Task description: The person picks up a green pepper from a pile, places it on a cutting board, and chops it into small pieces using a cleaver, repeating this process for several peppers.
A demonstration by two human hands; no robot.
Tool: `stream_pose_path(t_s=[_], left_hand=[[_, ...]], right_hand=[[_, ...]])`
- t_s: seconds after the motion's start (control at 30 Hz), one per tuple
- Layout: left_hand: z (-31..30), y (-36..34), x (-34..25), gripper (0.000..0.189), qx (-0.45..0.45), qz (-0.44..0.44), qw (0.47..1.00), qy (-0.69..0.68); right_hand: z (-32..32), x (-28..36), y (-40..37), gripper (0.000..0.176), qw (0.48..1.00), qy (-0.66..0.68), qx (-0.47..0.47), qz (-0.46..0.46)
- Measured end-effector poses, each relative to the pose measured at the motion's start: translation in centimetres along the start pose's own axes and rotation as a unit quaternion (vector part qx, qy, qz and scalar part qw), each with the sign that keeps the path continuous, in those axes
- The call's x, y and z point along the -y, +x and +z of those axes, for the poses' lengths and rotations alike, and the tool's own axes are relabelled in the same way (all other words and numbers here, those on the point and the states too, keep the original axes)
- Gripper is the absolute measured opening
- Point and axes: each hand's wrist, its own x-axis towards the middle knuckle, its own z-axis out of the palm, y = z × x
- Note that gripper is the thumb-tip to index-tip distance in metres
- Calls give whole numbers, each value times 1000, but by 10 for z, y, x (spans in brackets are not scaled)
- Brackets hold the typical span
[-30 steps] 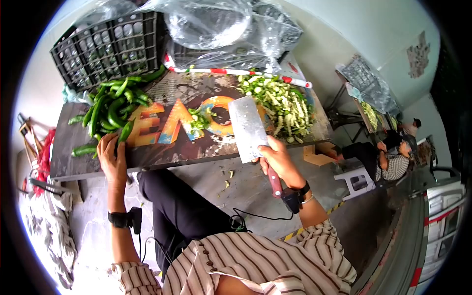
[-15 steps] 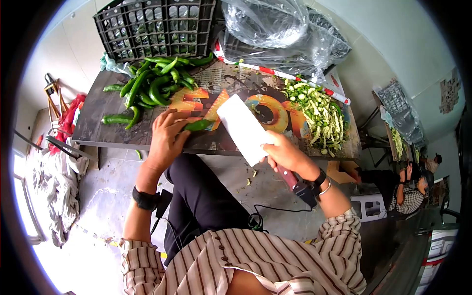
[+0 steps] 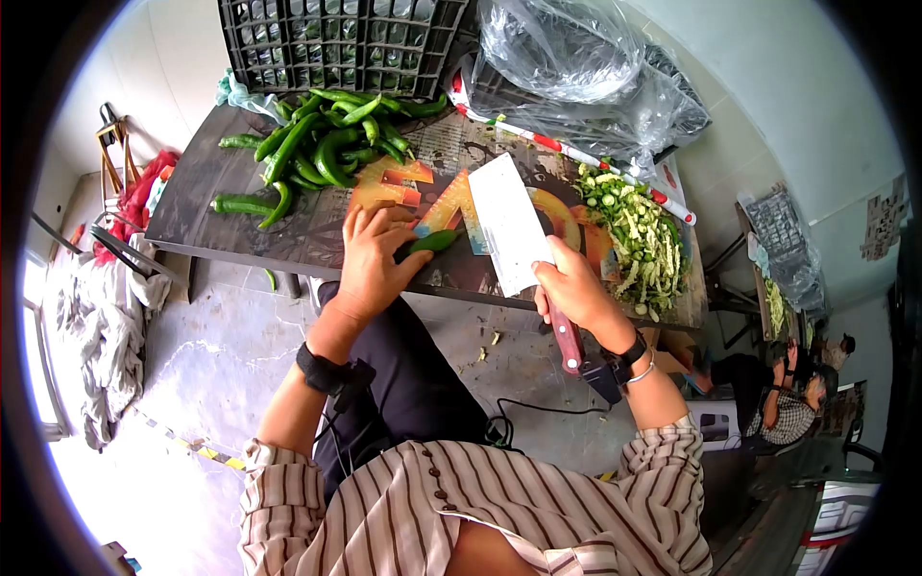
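A broad white-bladed cleaver (image 3: 507, 223) is held by its reddish-brown handle in my right hand (image 3: 573, 288), its blade tilted over the table. Left of the blade, my left hand (image 3: 377, 257) has its fingers on a single green pepper (image 3: 434, 241) near the table's front edge. Whole green peppers (image 3: 331, 144) lie heaped beyond my left hand. To the right of the cleaver is a pile of chopped pepper pieces (image 3: 642, 240).
A black crate (image 3: 341, 48) stands behind the peppers on the dark table (image 3: 206, 206). Clear plastic bags (image 3: 576, 58) and a red-and-white strip (image 3: 576, 154) lie at the back. Two people (image 3: 783, 408) sit at the far right by another table.
The view has shifted, so the table sits further right and higher. The cleaver blade now stands more upright, and my left hand remains at the pepper.
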Motion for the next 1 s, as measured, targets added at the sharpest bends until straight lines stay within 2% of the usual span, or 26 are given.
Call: stream_pose_path(t_s=[0.03,0.2,0.53,0.67,0.87,0.93,1.0], left_hand=[[1,1,-4,26,3,0,1000,2],[14,0,-15,23,-39,4,999,9],[19,-3,-13,21,-45,-22,999,-14],[19,-4,-13,23,-50,-24,998,-18],[19,-4,-14,24,-64,-18,997,-24],[19,-3,-15,24,-72,-10,997,-28],[18,-3,-16,23,-70,-10,997,-32]], right_hand=[[1,2,3,14,999,-45,-7,-12],[7,22,12,14,995,-85,-25,-39],[27,41,20,15,976,-206,-13,-77],[27,41,21,11,973,-219,1,-67],[29,54,21,15,965,-254,26,-59],[27,58,23,14,970,-238,47,-8],[25,59,26,14,970,-237,51,1]])
